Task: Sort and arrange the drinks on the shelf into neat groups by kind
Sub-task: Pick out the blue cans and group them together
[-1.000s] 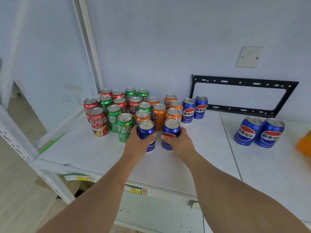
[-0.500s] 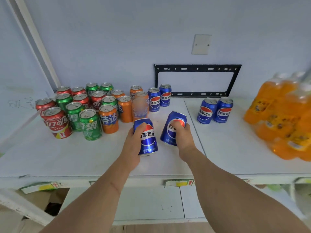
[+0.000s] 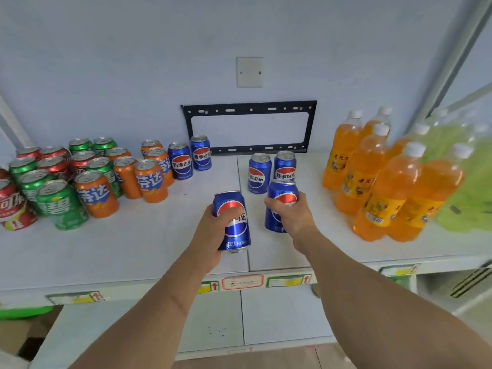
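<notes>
My left hand (image 3: 213, 227) grips a blue Pepsi can (image 3: 235, 225) above the middle of the white shelf (image 3: 138, 251). My right hand (image 3: 291, 213) grips a second blue Pepsi can (image 3: 279, 206), right in front of two standing Pepsi cans (image 3: 259, 173). Two more Pepsi cans (image 3: 190, 159) stand at the back, beside a cluster of orange cans (image 3: 150, 181). Green cans (image 3: 62, 205) and red cans (image 3: 13, 206) crowd the left end.
Orange drink bottles (image 3: 372, 177) stand at the right, with blurred green bottles (image 3: 463, 182) beyond them. A black metal bracket (image 3: 250, 109) and a white wall plate (image 3: 249, 71) hang on the back wall. Price labels (image 3: 242, 282) line the shelf's front edge.
Both hands have carried their Pepsi cans rightward from in front of the can cluster to near the two Pepsi cans. The view has swung right, showing the bottles.
</notes>
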